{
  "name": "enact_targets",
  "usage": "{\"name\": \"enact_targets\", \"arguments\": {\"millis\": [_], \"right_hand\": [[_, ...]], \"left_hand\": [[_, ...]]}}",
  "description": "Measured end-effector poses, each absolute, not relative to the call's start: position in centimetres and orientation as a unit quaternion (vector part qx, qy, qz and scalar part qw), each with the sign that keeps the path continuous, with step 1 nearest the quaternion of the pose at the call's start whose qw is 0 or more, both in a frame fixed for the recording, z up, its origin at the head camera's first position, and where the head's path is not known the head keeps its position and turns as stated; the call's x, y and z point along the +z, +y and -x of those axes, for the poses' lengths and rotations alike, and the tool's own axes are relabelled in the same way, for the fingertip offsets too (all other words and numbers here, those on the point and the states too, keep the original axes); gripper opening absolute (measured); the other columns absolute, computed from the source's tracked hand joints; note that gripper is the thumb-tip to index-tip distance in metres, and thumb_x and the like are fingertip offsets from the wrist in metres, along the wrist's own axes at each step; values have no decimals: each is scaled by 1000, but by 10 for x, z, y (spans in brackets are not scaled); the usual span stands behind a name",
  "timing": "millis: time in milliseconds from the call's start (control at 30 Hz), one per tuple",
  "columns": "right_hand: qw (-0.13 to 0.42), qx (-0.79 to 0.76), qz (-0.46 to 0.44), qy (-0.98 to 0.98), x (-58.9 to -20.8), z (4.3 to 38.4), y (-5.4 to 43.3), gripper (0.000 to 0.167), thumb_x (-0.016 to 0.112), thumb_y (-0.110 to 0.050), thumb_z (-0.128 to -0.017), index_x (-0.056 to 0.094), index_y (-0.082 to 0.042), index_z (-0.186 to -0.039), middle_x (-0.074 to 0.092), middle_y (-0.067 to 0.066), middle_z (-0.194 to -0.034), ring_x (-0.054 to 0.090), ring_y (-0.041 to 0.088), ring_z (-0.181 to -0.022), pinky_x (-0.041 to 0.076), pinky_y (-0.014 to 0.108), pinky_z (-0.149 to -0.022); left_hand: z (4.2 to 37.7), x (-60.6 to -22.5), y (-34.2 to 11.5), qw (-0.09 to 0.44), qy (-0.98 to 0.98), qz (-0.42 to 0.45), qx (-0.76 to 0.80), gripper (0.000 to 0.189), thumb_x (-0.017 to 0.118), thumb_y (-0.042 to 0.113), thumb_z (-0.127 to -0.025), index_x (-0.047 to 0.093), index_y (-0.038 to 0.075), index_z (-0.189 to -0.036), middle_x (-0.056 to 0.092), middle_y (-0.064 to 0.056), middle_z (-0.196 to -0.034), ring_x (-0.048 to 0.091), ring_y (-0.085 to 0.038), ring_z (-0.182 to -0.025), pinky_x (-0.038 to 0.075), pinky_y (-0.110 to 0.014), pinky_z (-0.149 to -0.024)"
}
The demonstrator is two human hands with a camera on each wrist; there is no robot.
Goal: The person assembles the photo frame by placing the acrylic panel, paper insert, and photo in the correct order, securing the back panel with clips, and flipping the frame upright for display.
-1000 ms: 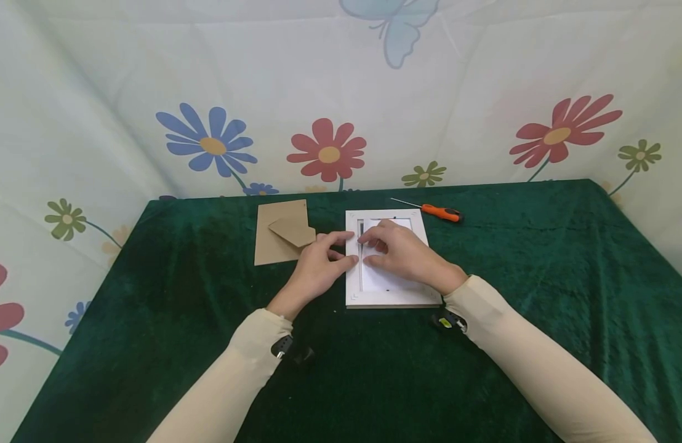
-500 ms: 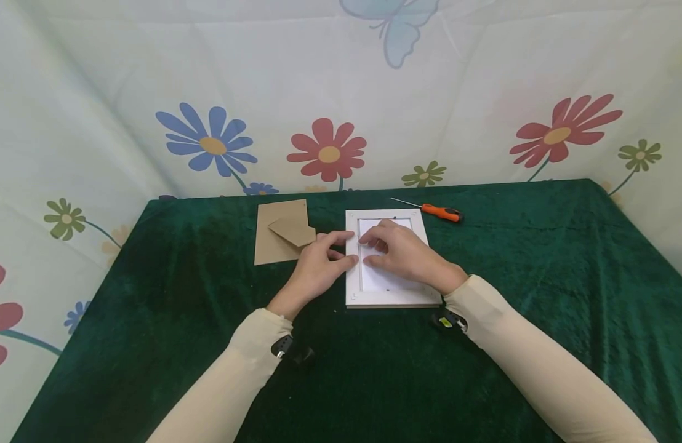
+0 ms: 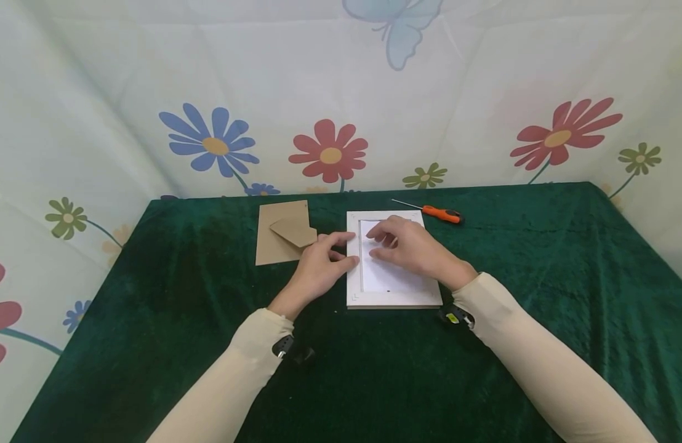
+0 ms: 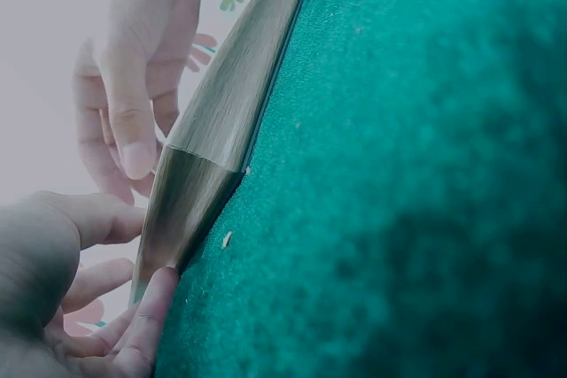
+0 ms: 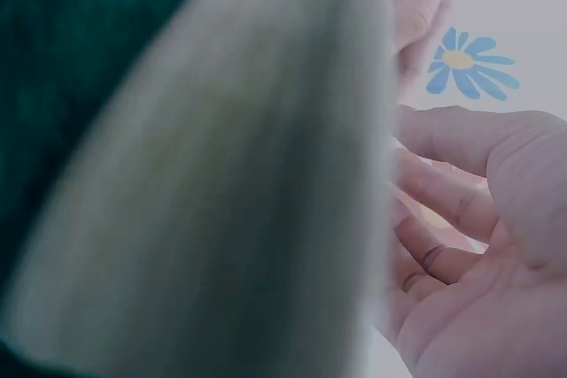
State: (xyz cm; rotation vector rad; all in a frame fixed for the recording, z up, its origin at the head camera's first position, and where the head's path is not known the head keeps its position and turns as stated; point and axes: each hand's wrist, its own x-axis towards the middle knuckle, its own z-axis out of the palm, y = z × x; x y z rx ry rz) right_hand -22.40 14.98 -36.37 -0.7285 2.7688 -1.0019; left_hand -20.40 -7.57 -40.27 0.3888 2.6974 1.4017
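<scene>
Two hands work at the white frame [image 3: 393,299], which lies near the far edge of the green-covered table [image 3: 518,264]. Left hand [image 3: 317,260]: fingers loose, not clenched, tips resting along the frame's left edge. Right hand [image 3: 412,247]: fingers loosely bent over the white sheet [image 3: 381,280], nothing seen between them; contact can't be told. Risks: a dragging fingertip could skew the sheet; uneven pushing could slide the frame toward the orange screwdriver [image 3: 442,214] by its far right corner.

Left hand [image 4: 44,258] on wood-grained frame [image 4: 208,130], right hand [image 4: 133,73] apparently apart, green cloth [image 4: 381,130]
</scene>
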Motion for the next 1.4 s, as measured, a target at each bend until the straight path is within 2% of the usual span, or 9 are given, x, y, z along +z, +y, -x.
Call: {"name": "enact_targets", "arguments": {"millis": [400,667,967,1400], "right_hand": [[23,-344,214,914,-355,231,173,36,77,-15,-99,71,-3,-133,69,15,-128,64,30,-108,57,48,-93],[-1,-339,165,926,-356,240,195,33,73,-17,-102,72,-5,-133,68,14,-117,62,30,-99,61,45,-84],[4,-338,140,931,-363,245,212,28,68,-13,-104,72,-3,-130,69,17,-117,60,33,-100,60,47,-89],[36,-350,119,928,-372,248,224,35,70,-16,-104,68,-6,-138,68,17,-115,63,31,-93,57,37,-80]], "left_hand": [[203,-403,-76,44,882,-115,455,52,74,22,-102,59,15,-152,57,-10,-137,68,-24,-106,62,-33,-85],[201,-402,-76,39,881,-116,458,53,75,21,-101,59,14,-151,58,-12,-137,68,-24,-105,62,-33,-83],[201,-402,-76,37,881,-119,457,53,74,22,-101,59,14,-151,58,-12,-136,67,-24,-105,62,-32,-83],[201,-402,-76,41,877,-119,463,53,74,22,-101,58,14,-151,58,-12,-134,67,-24,-105,62,-32,-80]]}}
